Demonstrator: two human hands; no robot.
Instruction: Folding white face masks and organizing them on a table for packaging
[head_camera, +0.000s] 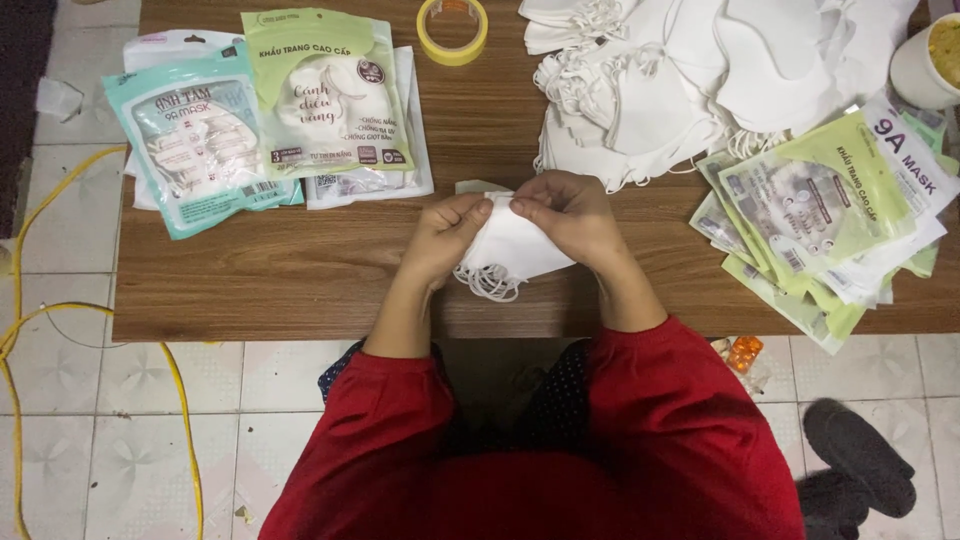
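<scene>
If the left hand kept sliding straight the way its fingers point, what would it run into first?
The left hand points right, fingertips nearly touching the right hand over the stack of white masks both hold. It would likely meet the right hand's fingertips first, though the gap between them is hard to judge.

Single head-worn view, steeply downward and fairly close over the wooden table (330, 270) and tiled floor (80, 420).

Dim, warm, even light; slightly soft.
</scene>
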